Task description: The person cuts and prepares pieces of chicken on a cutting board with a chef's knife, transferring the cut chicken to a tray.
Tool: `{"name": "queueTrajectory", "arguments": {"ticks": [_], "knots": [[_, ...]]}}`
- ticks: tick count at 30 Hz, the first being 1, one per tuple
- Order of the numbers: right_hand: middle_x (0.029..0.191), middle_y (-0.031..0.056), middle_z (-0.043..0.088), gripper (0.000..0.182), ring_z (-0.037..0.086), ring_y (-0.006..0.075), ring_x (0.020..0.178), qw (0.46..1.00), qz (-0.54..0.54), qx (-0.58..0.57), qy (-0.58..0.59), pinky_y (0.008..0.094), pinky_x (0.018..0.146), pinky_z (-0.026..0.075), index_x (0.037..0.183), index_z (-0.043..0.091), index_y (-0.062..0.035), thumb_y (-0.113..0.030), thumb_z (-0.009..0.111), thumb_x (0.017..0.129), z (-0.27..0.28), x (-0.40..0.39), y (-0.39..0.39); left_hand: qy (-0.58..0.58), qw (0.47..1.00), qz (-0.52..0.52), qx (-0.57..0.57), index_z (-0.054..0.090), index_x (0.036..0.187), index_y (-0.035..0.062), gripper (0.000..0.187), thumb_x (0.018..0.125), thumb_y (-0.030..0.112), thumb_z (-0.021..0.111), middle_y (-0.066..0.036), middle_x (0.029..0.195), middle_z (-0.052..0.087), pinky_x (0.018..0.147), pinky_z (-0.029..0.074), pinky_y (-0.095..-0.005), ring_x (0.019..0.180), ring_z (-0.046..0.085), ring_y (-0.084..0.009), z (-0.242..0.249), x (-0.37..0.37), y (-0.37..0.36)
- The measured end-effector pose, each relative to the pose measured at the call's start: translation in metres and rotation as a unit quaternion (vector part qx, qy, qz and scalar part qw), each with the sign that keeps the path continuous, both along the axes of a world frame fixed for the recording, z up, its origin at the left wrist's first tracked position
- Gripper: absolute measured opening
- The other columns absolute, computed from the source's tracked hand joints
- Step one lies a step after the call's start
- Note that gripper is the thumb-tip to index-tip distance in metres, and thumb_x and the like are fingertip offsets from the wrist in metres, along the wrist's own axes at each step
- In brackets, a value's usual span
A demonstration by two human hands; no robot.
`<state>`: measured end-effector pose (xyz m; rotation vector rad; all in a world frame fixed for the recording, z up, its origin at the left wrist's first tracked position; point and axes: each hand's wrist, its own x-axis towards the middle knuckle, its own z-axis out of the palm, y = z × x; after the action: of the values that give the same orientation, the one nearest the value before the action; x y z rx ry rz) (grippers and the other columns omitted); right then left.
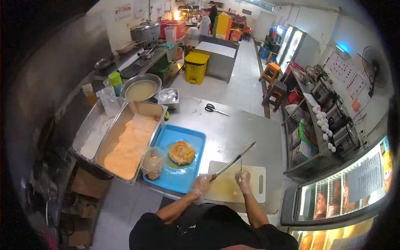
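Observation:
My left hand (201,185), in a clear plastic glove, is closed around the handle of a long rod (229,163) that points up to the right. My right hand (243,178), gloved too, is closed on a knife (241,163), whose narrow blade rises toward the rod. Both hands are over a white cutting board (225,196) with yellowish stains. Left of it, a blue tray (195,143) holds a piece of marinated meat (181,152) and a clear plastic bag (153,163) with meat inside.
Metal bins hold orange powder (127,155) and white powder (95,141). Behind them is a bowl of pale liquid (141,90). Black scissors (216,109) lie on the steel table (233,129). A yellow bin (196,66) stands beyond. People (212,16) are far back.

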<state>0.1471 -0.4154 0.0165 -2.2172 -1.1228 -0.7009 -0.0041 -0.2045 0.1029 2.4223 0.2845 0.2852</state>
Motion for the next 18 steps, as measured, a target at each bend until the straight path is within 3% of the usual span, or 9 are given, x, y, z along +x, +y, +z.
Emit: {"name": "queueTrajectory", "arguments": {"ticks": [2, 3, 6, 7, 10, 11, 14, 15, 18], "knots": [[0.059, 0.0115, 0.055, 0.009, 0.054, 0.0313, 0.056, 0.989, -0.108, -0.099, -0.015, 0.0437, 0.047, 0.04, 0.062, 0.054, -0.0055, -0.006, 0.059, 0.07, 0.017, -0.025, -0.005, 0.007, 1.0, 0.005, 0.019, 0.059, 0.073, 0.0066, 0.025, 0.081, 0.03, 0.057, -0.017, 0.064, 0.058, 0.054, 0.047, -0.044, 0.06, 0.059, -0.0345, 0.016, 0.0, -0.002], [0.06, 0.0127, 0.054, 0.009, 0.053, 0.0319, 0.055, 0.969, -0.074, -0.183, 0.149, 0.0433, 0.048, 0.04, 0.064, 0.054, -0.0052, -0.007, 0.061, 0.069, 0.031, -0.027, -0.009, -0.002, 1.0, 0.004, 0.028, 0.059, 0.075, 0.0065, 0.024, 0.081, 0.029, 0.057, -0.017, 0.064, 0.058, 0.054, 0.047, -0.0443, 0.06, 0.059, -0.0345, 0.012, 0.0, 0.0], [0.062, 0.014, 0.055, 0.012, 0.055, 0.0317, 0.056, 0.986, -0.041, -0.075, 0.143, 0.0419, 0.049, 0.044, 0.071, 0.058, -0.0057, -0.017, 0.058, 0.075, 0.005, -0.018, -0.047, -0.036, 0.998, 0.0, 0.046, 0.058, 0.078, 0.006, 0.022, 0.082, 0.028, 0.058, -0.017, 0.065, 0.058, 0.053, 0.047, -0.045, 0.059, 0.059, -0.0345, -0.003, 0.006, 0.002], [0.062, 0.0124, 0.054, 0.01, 0.055, 0.0308, 0.057, 0.992, -0.098, -0.069, 0.05, 0.0409, 0.051, 0.044, 0.073, 0.058, -0.006, -0.016, 0.058, 0.074, 0.001, -0.023, -0.047, -0.048, 0.998, 0.002, 0.05, 0.057, 0.079, 0.0058, 0.022, 0.082, 0.027, 0.058, -0.017, 0.065, 0.058, 0.053, 0.046, -0.0453, 0.059, 0.059, -0.0346, -0.004, 0.006, 0.0], [0.063, 0.0105, 0.053, 0.011, 0.054, 0.0278, 0.06, 0.96, -0.131, -0.221, 0.111, 0.0385, 0.052, 0.042, 0.074, 0.057, -0.0066, -0.018, 0.058, 0.074, 0.011, -0.041, -0.05, -0.046, 0.997, 0.013, 0.059, 0.056, 0.079, 0.0057, 0.019, 0.081, 0.025, 0.059, -0.017, 0.065, 0.058, 0.053, 0.046, -0.046, 0.061, 0.058, -0.0352, -0.004, 0.004, 0.0], [0.063, 0.0094, 0.052, 0.011, 0.054, 0.0269, 0.06, 0.97, -0.139, -0.186, 0.07, 0.0374, 0.053, 0.042, 0.071, 0.055, -0.009, -0.019, 0.058, 0.075, -0.001, -0.039, -0.057, -0.041, 0.997, 0.016, 0.059, 0.056, 0.079, 0.0058, 0.019, 0.081, 0.024, 0.059, -0.017, 0.065, 0.057, 0.053, 0.045, -0.0462, 0.061, 0.058, -0.0353, -0.004, 0.003, -0.001], [0.06, 0.0127, 0.052, 0.01, 0.052, 0.0322, 0.055, 0.963, -0.015, 0.026, 0.269, 0.0441, 0.052, 0.042, 0.067, 0.053, -0.0072, -0.013, 0.058, 0.071, -0.026, -0.021, -0.082, -0.051, 0.998, -0.012, 0.026, 0.055, 0.079, 0.0053, 0.017, 0.079, 0.022, 0.06, -0.017, 0.066, 0.058, 0.054, 0.046, -0.0457, 0.063, 0.058, -0.036, 0.005, 0.003, -0.003], [0.058, 0.0115, 0.051, 0.01, 0.051, 0.0313, 0.053, 0.982, -0.023, 0.084, 0.167, 0.0431, 0.051, 0.041, 0.067, 0.051, -0.0071, -0.011, 0.058, 0.072, 0.004, -0.034, -0.073, -0.043, 0.999, -0.008, 0.026, 0.055, 0.079, 0.0051, 0.018, 0.078, 0.022, 0.06, -0.017, 0.066, 0.058, 0.054, 0.046, -0.0459, 0.063, 0.058, -0.0361, 0.006, -0.002, -0.007], [0.058, 0.012, 0.05, 0.012, 0.05, 0.0312, 0.053, 0.99, -0.101, -0.079, 0.063, 0.0426, 0.05, 0.04, 0.066, 0.05, -0.0067, -0.011, 0.058, 0.073, 0.006, -0.042, -0.068, -0.028, 0.999, -0.017, 0.044, 0.055, 0.079, 0.0046, 0.018, 0.077, 0.021, 0.061, -0.017, 0.068, 0.058, 0.055, 0.046, -0.0464, 0.064, 0.058, -0.0362, 0.014, -0.003, -0.007]]}}
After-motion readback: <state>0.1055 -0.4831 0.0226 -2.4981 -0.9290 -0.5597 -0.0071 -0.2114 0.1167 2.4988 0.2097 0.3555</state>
